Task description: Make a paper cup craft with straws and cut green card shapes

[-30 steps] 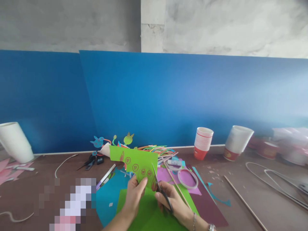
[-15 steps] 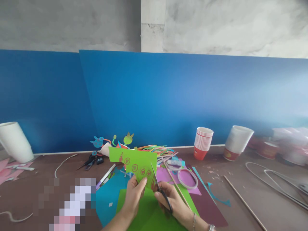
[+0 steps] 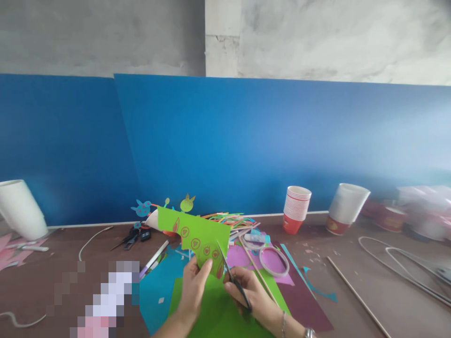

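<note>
My left hand (image 3: 195, 285) pinches the lower edge of a bright green sheet of paper (image 3: 207, 230), raised above the table. Red outlines are drawn on it: circles with hearts inside and leaf-like shapes. In my right hand (image 3: 252, 288) is a pair of black-handled scissors (image 3: 237, 281), fingers wrapped around the handles. Its blades point up and left, at the paper's right part beside the drawn circles. How far apart the blades are, I cannot tell. Under both hands lies a larger green sheet (image 3: 218, 314), on top of a blue sheet (image 3: 155, 295).
Behind the paper stand a blue paper animal head (image 3: 143, 208) and a green one (image 3: 187, 203). Colourful pipe cleaners (image 3: 229, 218) lie to their right. Stacked paper cups (image 3: 297, 209), a tape roll (image 3: 274, 262), a wooden stick (image 3: 357, 295) and a cable (image 3: 405, 267) are on the right.
The green paper has tilted, its left end higher and its right side a little lower. The scissor blades have shifted slightly left with my right hand.
</note>
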Available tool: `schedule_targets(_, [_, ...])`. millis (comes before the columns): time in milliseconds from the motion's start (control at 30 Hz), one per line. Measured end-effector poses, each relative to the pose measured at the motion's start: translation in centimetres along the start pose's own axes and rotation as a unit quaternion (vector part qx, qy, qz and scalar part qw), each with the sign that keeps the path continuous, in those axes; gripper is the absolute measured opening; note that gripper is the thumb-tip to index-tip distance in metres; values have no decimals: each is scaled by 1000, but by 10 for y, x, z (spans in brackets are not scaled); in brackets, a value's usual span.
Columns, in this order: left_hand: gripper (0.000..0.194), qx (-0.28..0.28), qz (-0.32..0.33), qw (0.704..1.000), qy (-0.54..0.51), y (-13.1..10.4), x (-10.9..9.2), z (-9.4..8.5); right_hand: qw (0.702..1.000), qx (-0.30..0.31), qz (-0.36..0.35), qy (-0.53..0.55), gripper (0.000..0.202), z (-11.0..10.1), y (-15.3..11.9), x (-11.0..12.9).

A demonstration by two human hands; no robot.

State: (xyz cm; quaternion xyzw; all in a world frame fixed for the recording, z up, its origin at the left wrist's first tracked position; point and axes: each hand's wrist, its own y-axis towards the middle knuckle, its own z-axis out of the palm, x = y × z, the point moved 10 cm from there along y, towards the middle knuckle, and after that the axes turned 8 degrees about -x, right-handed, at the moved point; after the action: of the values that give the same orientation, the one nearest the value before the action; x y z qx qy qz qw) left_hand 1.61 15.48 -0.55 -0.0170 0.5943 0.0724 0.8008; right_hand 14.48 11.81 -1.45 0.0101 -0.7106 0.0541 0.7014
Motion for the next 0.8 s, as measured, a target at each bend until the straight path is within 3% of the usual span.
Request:
schedule_targets(100, [37, -36, -9, 999, 34, 2, 5, -7, 1000, 2, 6, -2, 53, 1, 1, -3])
schedule_targets(167, [38, -30, -24, 998, 45, 1, 9, -4, 1000, 3, 5, 0, 54, 1, 1, -3])
schedule_targets(367, [54, 77, -20, 997, 20, -11, 2, 21, 1000, 3, -10, -2, 51, -1, 2, 0])
schedule_targets(500, [59, 34, -5, 999, -13, -6, -2, 14, 1000, 12, -1, -2, 50, 1, 1, 0])
schedule_targets(667, [44, -9, 5, 999, -47, 4, -3, 5, 1000, 13, 10, -9, 53, 1, 2, -2])
schedule_targets(800, [34, -11, 26, 998, -53, 5, -5, 1, 1000, 16, 15, -18, 53, 1, 2, -7])
